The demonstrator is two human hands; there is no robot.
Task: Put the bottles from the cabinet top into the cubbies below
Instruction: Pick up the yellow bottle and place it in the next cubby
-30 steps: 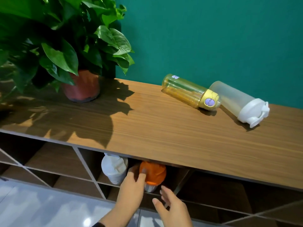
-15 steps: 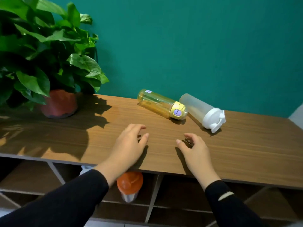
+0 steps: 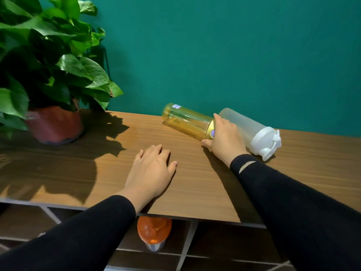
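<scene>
A yellow transparent bottle point(image 3: 185, 122) with a gold cap lies on its side at the back of the wooden cabinet top point(image 3: 109, 173). My right hand point(image 3: 224, 139) wraps its fingers around the cap end of it. Just right of it lies a frosted clear bottle point(image 3: 242, 126) with a white flip lid, touching my hand's back. My left hand point(image 3: 152, 169) rests flat on the wood, fingers apart, holding nothing. In a cubby point(image 3: 172, 243) below, an orange-lidded bottle point(image 3: 154, 229) stands under the top's front edge.
A leafy green plant in a reddish-brown pot point(image 3: 54, 124) stands at the left of the cabinet top, casting a wide shadow. A teal wall point(image 3: 234, 55) runs right behind. Diagonal dividers point(image 3: 187, 243) split the dark cubbies below.
Both hands came up from the cubby with the orange-lidded bottle onto the cabinet top. My right hand then reached back and closed on the yellow bottle's cap end.
</scene>
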